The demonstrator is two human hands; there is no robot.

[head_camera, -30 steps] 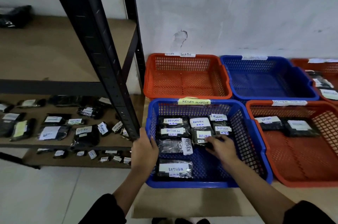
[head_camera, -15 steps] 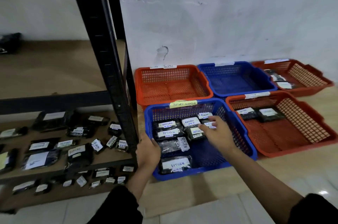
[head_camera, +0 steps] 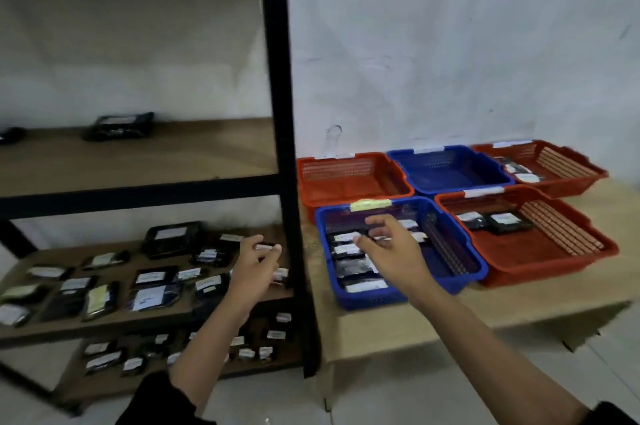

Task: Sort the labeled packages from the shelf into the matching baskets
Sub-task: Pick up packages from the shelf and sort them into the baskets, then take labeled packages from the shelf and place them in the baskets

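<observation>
Packages (head_camera: 152,280) with white labels are lying across the shelf (head_camera: 138,315) boards, most of them left of and below the left hand (head_camera: 254,268). That hand is reaching over the middle board, its fingertips touching or pinching one small package (head_camera: 267,246); blur is hiding which. Right hand (head_camera: 389,251) is hovering, fingers loosely spread, gripping nothing, above the near blue basket (head_camera: 464,272), where more labelled packages are sitting. Red baskets are resting beyond and right of it.

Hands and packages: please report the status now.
Left hand at the shelf, pinching a small package. Right hand open above the near blue basket. Black upright between them.
</observation>
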